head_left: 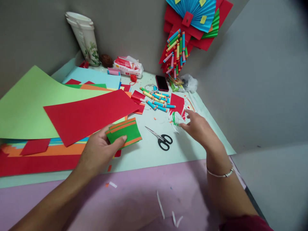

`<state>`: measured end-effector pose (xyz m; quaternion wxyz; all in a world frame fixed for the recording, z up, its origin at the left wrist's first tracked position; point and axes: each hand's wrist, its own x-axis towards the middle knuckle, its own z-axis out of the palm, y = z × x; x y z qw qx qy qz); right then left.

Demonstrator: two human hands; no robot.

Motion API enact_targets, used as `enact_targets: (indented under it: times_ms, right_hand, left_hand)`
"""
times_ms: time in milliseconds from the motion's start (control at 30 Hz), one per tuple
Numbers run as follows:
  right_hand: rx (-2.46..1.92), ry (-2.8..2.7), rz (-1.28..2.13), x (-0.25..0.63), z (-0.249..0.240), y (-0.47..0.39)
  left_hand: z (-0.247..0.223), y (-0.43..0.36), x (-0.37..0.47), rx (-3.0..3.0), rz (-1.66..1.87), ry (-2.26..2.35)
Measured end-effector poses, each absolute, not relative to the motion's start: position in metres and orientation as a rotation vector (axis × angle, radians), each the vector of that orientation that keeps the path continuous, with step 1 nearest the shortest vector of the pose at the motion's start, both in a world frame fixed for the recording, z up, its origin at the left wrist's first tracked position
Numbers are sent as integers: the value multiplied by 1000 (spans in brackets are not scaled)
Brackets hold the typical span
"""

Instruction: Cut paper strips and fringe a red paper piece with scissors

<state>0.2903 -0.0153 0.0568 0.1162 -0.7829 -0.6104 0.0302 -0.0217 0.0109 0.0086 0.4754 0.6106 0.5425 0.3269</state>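
Note:
Between thumb and fingers, my left hand (99, 152) grips several green paper pieces (127, 134) edged with orange strips. My right hand (198, 128) reaches to the right side of the table, fingers apart, beside a heap of white and green paper scraps (177, 118). Whether its fingertips touch the scraps I cannot tell. Scissors with black handles (164, 141) lie on the table between my hands, blades slightly apart. Beyond them is a pile of rolled paper tubes (158, 101) in blue, yellow and green with orange ends.
Large red (91, 115) and light green sheets (31, 106) cover the left side. A phone (162, 83), a tissue pack (128, 66) and stacked white cups (85, 41) stand at the back. A paper fan decoration (197, 16) hangs against the wall. Paper strips (160, 204) lie in front.

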Motion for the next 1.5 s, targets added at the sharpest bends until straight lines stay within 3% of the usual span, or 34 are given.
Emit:
enact_targets:
  times_ms: [133, 233, 500, 700, 900, 1167, 1333, 1500]
  right_hand:
    - [-1995, -1940, 492, 269, 38, 10]
    - [-1869, -2029, 615, 244, 16, 27]
    - [-2096, -1825, 497, 279, 14, 46]
    - [-2131, -1912, 886, 311, 33, 29]
    - [-2230, -1793, 692, 311, 37, 31]
    - [-2008, -1827, 696, 278, 39, 31]
    - [-1486, -1930, 1081, 224, 34, 16]
    - [-1485, -2047, 1072, 194, 23, 3]
  left_hand:
    - [9, 12, -21, 1456, 779, 1329]
    - [7, 12, -21, 1461, 780, 1273]
    - [7, 14, -21, 1462, 747, 1290]
    - [5, 14, -18, 1400, 688, 1265]
    - [4, 12, -11, 1356, 699, 1203]
    - [2, 9, -8, 1288, 669, 1179]
    - [1, 7, -6, 1363, 695, 1182]
    - [-5, 8, -7, 1489, 780, 1183]
